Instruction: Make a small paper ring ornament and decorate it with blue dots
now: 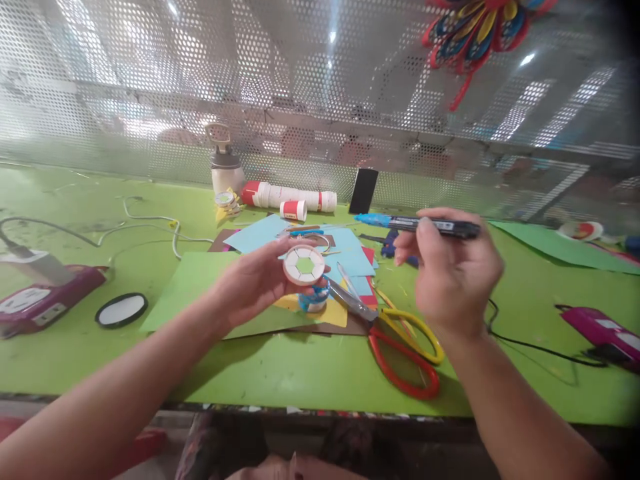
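My left hand (270,273) reaches over the paper pile and is closed on a small round white disc (316,266). The disc carries a green hexagon and black lines running out to its rim. Raised to the right, my right hand (445,267) grips a blue marker (407,224), its blue end pointing left toward the disc without touching it. Just below the disc shows a blue-patterned round piece (315,301), partly hidden. Scissors (370,317) with one red and one yellow handle lie between my hands.
Coloured paper sheets (193,280) spread over the green table (240,370). Behind stand a spray bottle (227,173), a paper-cup tube (295,198), a single cup (293,211) and a black upright object (363,190). Power strips (55,300) and cables flank both sides; a black-rimmed disc (121,311) lies left.
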Demonstrator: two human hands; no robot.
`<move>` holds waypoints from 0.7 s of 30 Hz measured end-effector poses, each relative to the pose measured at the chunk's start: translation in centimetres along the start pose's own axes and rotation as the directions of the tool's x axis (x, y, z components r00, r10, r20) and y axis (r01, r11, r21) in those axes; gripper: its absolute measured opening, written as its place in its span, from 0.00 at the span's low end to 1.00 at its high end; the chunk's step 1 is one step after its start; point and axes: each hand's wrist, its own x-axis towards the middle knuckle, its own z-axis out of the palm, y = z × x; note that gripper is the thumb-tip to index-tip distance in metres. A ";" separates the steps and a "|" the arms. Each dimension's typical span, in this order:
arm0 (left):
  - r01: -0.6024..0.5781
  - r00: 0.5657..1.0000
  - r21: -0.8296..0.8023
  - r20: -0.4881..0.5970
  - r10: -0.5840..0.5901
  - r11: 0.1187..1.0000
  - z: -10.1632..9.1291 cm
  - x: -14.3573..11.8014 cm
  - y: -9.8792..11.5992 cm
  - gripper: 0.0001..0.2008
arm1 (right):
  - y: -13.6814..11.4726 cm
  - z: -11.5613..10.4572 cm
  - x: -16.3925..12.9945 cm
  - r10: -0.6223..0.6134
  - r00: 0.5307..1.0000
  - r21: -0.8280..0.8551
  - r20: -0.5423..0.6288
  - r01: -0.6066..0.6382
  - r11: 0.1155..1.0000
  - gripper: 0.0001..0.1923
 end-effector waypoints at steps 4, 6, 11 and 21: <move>-0.083 0.997 0.152 0.013 0.082 0.985 -0.2 -0.1 1.4 0.19 | 1.0 -0.7 0.9 0.141 0.990 0.055 -0.011 -0.140 0.989 0.04; -0.123 0.992 0.261 -0.004 0.128 0.957 0.2 -0.3 2.0 0.24 | 1.2 -1.0 1.2 0.172 0.985 0.037 -0.028 -0.171 0.985 0.06; -0.120 0.987 0.510 -0.033 0.159 0.852 1.8 -2.0 1.3 0.25 | 1.1 -1.3 1.7 0.250 0.968 0.064 -0.028 -0.248 0.967 0.06; -0.151 0.975 0.924 0.198 -0.101 0.352 0.6 -5.2 -4.6 0.29 | 0.4 -0.8 1.3 0.382 0.915 0.154 0.131 -0.399 0.904 0.08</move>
